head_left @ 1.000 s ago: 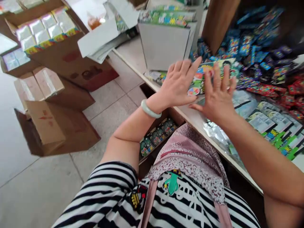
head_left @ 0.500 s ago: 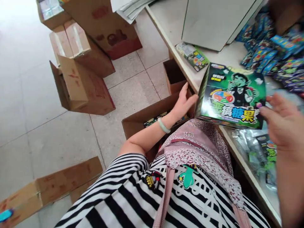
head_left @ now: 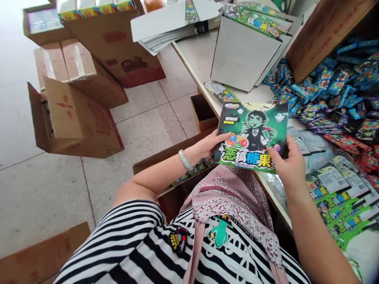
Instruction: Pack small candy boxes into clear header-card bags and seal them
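A green and black candy box (head_left: pixel 251 134) with a cartoon vampire on its face is held between my two hands over the table edge. My left hand (head_left: pixel 211 144), with a pale bangle on the wrist, grips its left side, thumb on the front. On the right side, my right hand (head_left: pixel 287 159) grips the box with its thumb pressed on the printed face. Below my left forearm, an open carton (head_left: pixel 166 157) holds several similar printed boxes (head_left: pixel 195 169), partly hidden by my arm.
Piles of small blue candy packets (head_left: pixel 337 79) and red packets (head_left: pixel 364 154) cover the table's right side. Flat printed packs (head_left: pixel 337 197) lie near my right forearm. White cards (head_left: pixel 245 51) stand at the back. Cardboard cartons (head_left: pixel 79 118) sit on the tiled floor to the left.
My left hand has moved from beside the box onto its left side. The box has come left and slightly down in view, and my right hand has moved left with it.
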A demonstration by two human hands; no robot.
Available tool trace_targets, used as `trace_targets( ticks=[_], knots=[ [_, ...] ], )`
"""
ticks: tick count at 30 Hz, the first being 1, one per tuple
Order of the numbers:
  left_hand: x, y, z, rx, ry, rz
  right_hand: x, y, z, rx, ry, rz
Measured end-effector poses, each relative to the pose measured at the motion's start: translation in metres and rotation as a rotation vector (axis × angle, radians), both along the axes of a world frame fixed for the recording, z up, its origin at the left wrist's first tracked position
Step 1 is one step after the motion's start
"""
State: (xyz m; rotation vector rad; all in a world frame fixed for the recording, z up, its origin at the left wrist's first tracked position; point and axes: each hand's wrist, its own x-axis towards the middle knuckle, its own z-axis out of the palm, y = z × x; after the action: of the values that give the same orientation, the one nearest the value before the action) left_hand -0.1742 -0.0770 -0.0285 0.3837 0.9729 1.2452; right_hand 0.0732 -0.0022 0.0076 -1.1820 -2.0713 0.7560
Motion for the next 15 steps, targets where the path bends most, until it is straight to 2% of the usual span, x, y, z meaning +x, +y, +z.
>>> trace_targets(
  ticks=[1,3,6,8,11,13,15],
  knots=[
    [-0.007,-0.012,-0.004,0.002,-0.005,0.061,-0.011,-0.009,0.008,0.037,-0.013,0.013],
    [-0.028,-0.042,-0.016,-0.057,0.014,0.211,-0.037,-0.019,0.020,0.039,-0.028,0.160],
    [-0.070,-0.098,-0.041,-0.333,0.036,0.400,-0.080,-0.005,0.018,-0.043,-0.066,0.447],
    [-0.094,-0.135,-0.059,-0.488,0.058,0.480,-0.107,0.018,0.000,0.014,-0.199,0.496],
    [-0.111,-0.174,-0.090,-0.583,0.058,0.505,-0.137,0.052,-0.038,0.160,-0.509,0.477],
    [-0.110,-0.183,-0.114,-0.588,0.045,0.494,-0.147,0.062,-0.060,0.202,-0.646,0.482],
    [-0.103,-0.179,-0.140,-0.581,0.038,0.492,-0.152,0.063,-0.075,0.219,-0.699,0.481]
  ],
)
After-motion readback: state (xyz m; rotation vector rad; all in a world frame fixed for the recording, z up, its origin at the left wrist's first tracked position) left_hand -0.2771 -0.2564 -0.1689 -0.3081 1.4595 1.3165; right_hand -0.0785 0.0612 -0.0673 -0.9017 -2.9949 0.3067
